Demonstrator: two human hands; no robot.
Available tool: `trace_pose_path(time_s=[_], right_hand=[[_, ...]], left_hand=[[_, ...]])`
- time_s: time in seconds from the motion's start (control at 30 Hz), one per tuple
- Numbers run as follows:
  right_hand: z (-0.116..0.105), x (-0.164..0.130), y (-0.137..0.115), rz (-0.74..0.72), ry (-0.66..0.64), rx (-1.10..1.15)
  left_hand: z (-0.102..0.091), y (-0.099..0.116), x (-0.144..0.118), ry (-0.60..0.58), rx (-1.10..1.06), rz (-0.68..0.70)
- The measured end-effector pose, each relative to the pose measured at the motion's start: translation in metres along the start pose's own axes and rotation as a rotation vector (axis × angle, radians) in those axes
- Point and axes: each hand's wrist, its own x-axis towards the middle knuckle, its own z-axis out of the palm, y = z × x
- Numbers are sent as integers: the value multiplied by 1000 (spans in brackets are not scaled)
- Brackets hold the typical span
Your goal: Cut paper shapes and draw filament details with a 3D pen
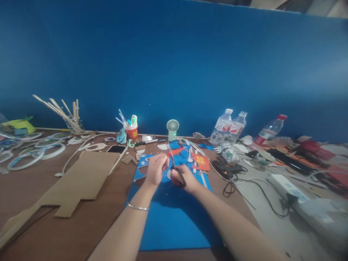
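Blue paper lies nearest, under both forearms. Right hand grips scissors pointing away; left hand pinches the paper's cut edge. Cardboard lies left, cables and bottles right.

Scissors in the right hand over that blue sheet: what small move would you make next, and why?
Probably close the blades a little. The right hand holds the scissors with their tips pointing away, beside the left hand, which seems to pinch something small over the blue sheet. What the piece is, I cannot tell, so a short, careful snip seems wise.
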Motion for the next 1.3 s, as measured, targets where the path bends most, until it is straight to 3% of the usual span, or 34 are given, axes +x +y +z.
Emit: trace_pose_path(time_s=[0.23, 0.47, 0.83, 1.3], right_hand=[[0, 0, -2, 25, -17, -2], [0, -2, -6, 44, -42, 23], [-4, -2, -5, 52, -47, 0], [-5, 0, -4, 78, -53, -49]], left_hand=[[-1, -7, 1, 62, 84, -29], [-4, -5, 3, 40, 144, -50], [-9, 0, 5, -17, 125, -74], [-14, 0, 7, 10, 65, -120]])
